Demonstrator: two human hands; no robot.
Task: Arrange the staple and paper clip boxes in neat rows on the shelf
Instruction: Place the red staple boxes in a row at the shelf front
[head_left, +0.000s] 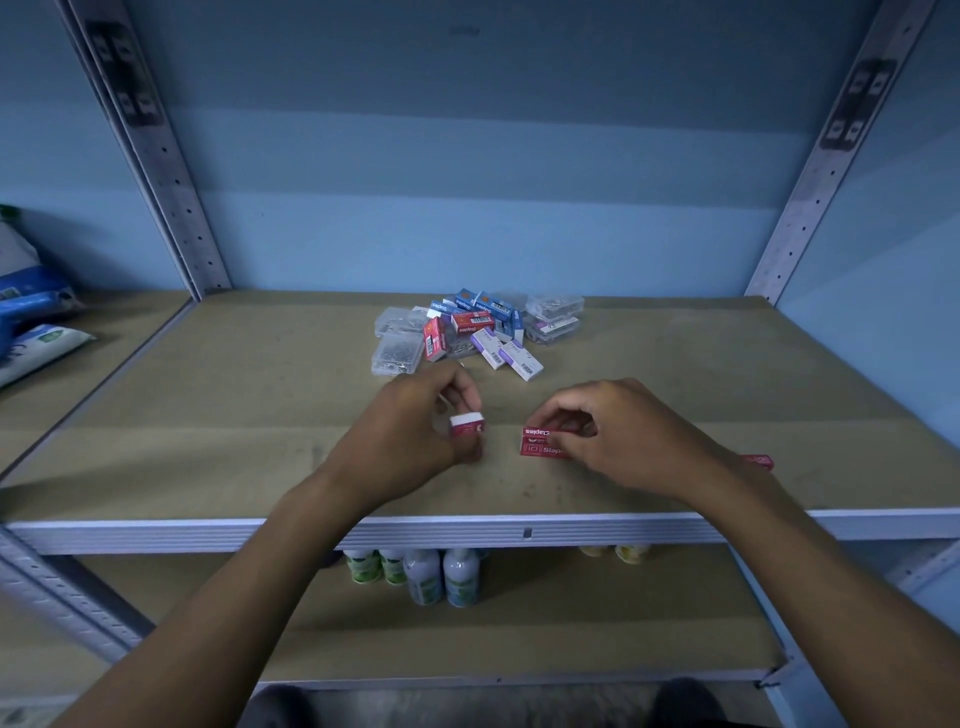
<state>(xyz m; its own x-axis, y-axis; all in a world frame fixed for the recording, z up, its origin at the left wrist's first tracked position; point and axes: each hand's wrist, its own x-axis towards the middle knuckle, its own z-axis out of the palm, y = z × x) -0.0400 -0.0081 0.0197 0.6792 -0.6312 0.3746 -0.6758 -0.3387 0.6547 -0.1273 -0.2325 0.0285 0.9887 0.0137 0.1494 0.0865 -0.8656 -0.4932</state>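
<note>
A loose heap of small boxes (480, 332) lies at the middle back of the brown shelf board (208, 415): red, blue and white-purple staple boxes mixed with clear plastic paper clip boxes (397, 353). My left hand (415, 431) pinches a red staple box (466, 425) held on end just above the board. My right hand (618, 436) grips another red staple box (540, 441) that rests flat on the board, label up. A third red box (757, 461) peeks out behind my right wrist.
Grey perforated uprights (171, 182) frame the bay on both sides. Blue and white packs (36, 322) lie on the neighbouring shelf at left. Several small bottles (426, 574) stand on the lower shelf beneath the metal front edge (519, 532).
</note>
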